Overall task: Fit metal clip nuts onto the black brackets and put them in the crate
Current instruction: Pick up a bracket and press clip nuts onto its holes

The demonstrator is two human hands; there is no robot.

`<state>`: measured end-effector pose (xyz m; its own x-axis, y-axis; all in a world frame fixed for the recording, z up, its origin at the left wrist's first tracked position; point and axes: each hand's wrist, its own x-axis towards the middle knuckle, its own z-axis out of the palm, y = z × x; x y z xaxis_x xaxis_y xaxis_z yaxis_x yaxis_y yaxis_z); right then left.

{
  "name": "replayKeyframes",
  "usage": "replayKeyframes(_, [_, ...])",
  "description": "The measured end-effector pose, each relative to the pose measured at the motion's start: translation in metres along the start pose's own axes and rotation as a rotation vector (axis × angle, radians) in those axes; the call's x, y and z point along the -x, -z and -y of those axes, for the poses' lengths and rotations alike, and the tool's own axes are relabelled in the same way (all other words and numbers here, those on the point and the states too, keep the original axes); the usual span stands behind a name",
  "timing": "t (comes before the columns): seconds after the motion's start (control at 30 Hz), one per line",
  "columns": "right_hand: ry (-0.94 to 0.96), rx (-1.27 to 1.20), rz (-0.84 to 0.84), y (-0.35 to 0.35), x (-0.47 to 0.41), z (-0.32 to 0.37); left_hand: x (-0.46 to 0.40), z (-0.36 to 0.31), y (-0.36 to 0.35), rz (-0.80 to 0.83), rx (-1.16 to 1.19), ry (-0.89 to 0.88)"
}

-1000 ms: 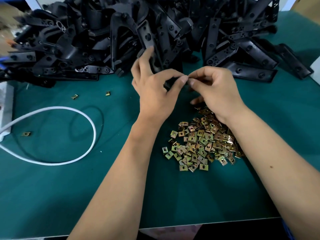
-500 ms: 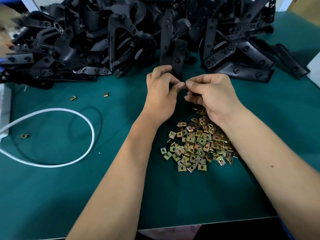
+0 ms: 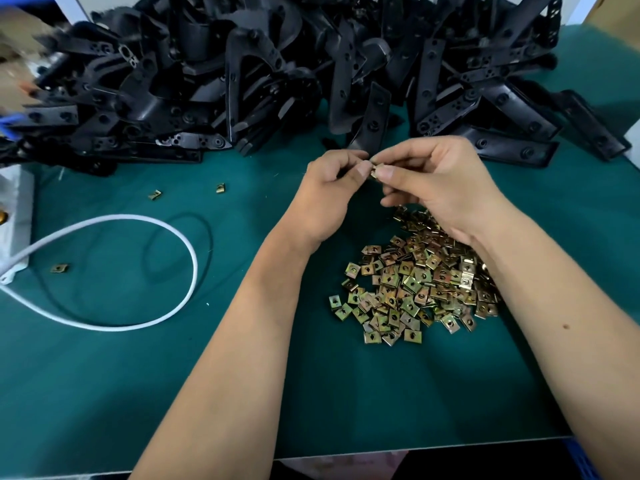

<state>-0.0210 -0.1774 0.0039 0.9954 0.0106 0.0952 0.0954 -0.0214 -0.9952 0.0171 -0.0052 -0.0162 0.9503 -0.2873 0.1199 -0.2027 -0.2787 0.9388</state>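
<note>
My left hand (image 3: pixel 325 192) grips the lower end of a black bracket (image 3: pixel 372 119) that stands upright above the green table. My right hand (image 3: pixel 436 181) pinches a small brass-coloured clip nut (image 3: pixel 374 169) between thumb and forefinger, right at the bracket's lower end and touching my left thumb. A heap of loose clip nuts (image 3: pixel 415 282) lies just below my right wrist. A big pile of black brackets (image 3: pixel 242 74) fills the back of the table. No crate shows in this view.
A white cable (image 3: pixel 166 237) loops across the left of the green table (image 3: pixel 138 375), leading to a white box (image 3: pixel 14 209) at the left edge. Three stray clip nuts (image 3: pixel 154 194) lie on the left side. The table's front edge runs along the bottom.
Both hands have drawn a bracket out of the pile toward me. The right hand's clip nut now sits at the bracket's lower end.
</note>
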Motion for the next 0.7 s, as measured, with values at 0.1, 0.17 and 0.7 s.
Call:
replayKeyframes(0.1, [0.048, 0.044, -0.041, -0.003, -0.001, -0.002, 0.002, -0.004, -0.002, -0.026, 0.059, 0.017])
replayKeyframes(0.17, [0.048, 0.053, -0.052, -0.002, -0.002, -0.003, 0.002, -0.003, -0.002, -0.035, 0.016, -0.033])
replayKeyframes(0.7, [-0.179, -0.089, 0.046, 0.013, -0.007, -0.006, 0.007, -0.003, 0.005, -0.013, -0.234, -0.236])
